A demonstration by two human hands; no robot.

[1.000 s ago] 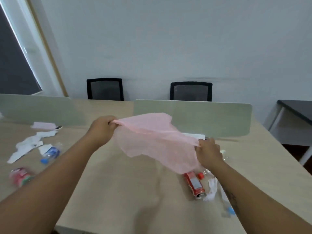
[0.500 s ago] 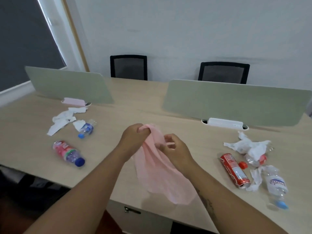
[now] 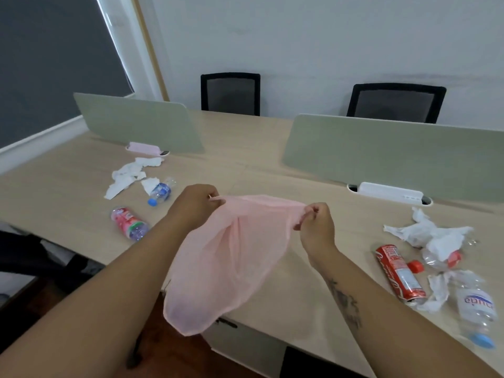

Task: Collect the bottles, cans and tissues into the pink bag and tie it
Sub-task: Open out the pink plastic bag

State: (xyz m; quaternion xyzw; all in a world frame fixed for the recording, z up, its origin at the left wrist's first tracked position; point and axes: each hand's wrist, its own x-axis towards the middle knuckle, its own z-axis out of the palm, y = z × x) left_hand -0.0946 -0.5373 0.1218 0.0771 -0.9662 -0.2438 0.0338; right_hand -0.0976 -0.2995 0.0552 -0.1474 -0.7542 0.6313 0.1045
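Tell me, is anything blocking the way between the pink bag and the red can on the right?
Nothing visible does. The left hand and right hand pinch the bag at its mouth, and only bare table lies between the right hand and the can.

Setting: open-plan office. Long shared desk, pale wood top, spans view. Left divider and right divider, both pale green, stand upright along desk midline, marking separate workstations. White cable-port cover at base of right divider. Left chair and right chair, black with mesh backs, on far side against plain white wall. Dark roller blind covers window at left. Drawer unit beneath near desk edge.
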